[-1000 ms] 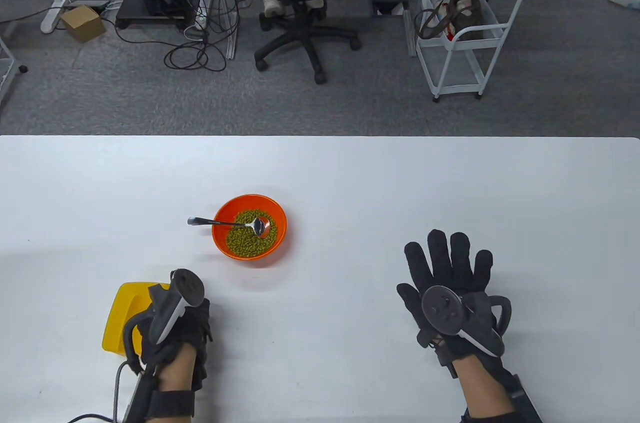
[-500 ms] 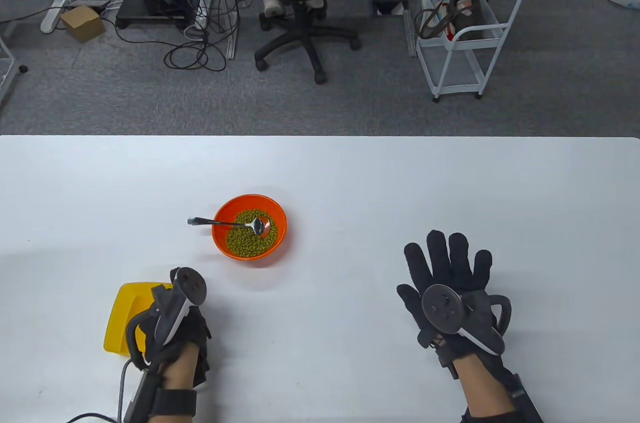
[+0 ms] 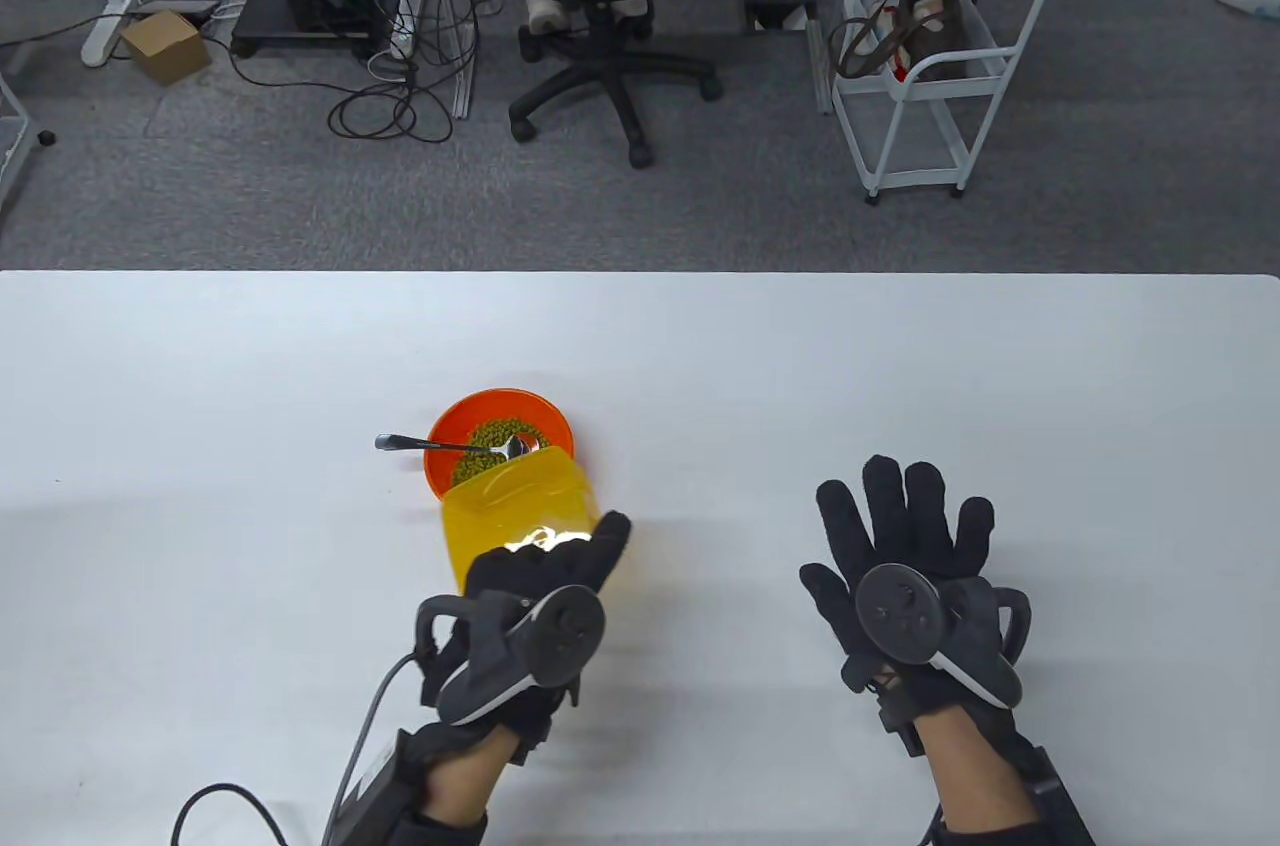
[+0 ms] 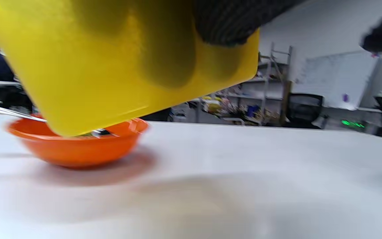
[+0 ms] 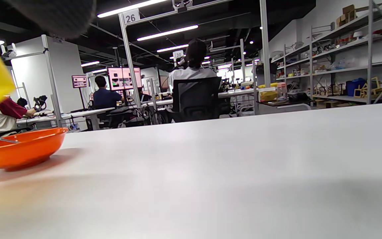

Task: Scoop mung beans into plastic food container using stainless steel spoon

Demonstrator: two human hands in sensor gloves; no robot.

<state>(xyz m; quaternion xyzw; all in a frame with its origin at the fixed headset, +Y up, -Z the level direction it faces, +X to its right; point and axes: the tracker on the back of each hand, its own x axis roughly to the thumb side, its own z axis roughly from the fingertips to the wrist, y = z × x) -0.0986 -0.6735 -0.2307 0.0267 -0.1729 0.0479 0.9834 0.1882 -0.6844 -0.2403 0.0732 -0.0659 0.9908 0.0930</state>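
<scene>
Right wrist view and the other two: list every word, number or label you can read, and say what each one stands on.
"26": on a white sign atop a frame post in the background of the right wrist view.
"30": on a smaller sign on a post farther back; small, a likely reading.
Pink monitor screens: text too small to read.
Orange bowl, yellow container, spoon: no text visible.
Left wrist view: background blurred, nothing readable.

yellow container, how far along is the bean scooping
Done: the left hand has picked up the yellow container and holds it off the table, beside the orange bowl. Untouched: the spoon lies in the mung beans; the right hand is flat and empty. All scooping remains.
</scene>
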